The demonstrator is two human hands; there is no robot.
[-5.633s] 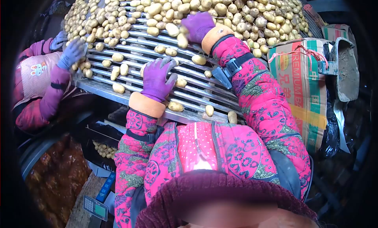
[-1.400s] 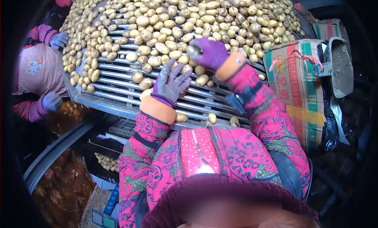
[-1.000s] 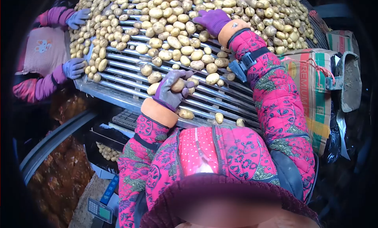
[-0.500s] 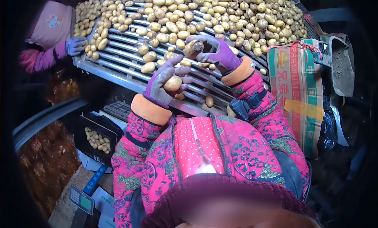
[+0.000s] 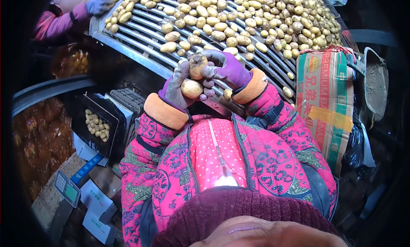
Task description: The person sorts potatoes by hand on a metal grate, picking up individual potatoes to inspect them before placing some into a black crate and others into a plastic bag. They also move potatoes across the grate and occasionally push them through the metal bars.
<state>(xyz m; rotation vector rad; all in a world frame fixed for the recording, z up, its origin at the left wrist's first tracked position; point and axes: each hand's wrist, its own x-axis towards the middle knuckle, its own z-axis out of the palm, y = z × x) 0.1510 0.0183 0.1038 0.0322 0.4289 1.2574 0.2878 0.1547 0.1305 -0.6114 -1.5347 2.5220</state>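
Note:
My left hand (image 5: 176, 88), in a grey and purple glove, holds a pale potato (image 5: 191, 88) in its palm, fingers curled round it. Just above, my right hand (image 5: 224, 68), gloved alike, grips a potato with a dark patch (image 5: 197, 67) between thumb and fingers. The two hands are close together, and the left fingertips are by the dark-patched potato. Both are over the near edge of a metal bar rack (image 5: 141, 50). Many loose potatoes (image 5: 212, 21) lie on the rack beyond them.
A co-worker's gloved hand (image 5: 99, 6) rests by potatoes at the rack's upper left. A printed carton (image 5: 324, 106) and a grey scoop (image 5: 376, 87) stand at the right. At the lower left are a black crate with potatoes (image 5: 97, 125) and a scale display (image 5: 67, 188).
My right hand has moved down and left with the dark-patched potato, close to my left hand. The view has shifted, and the co-worker's hand has moved up among the potatoes.

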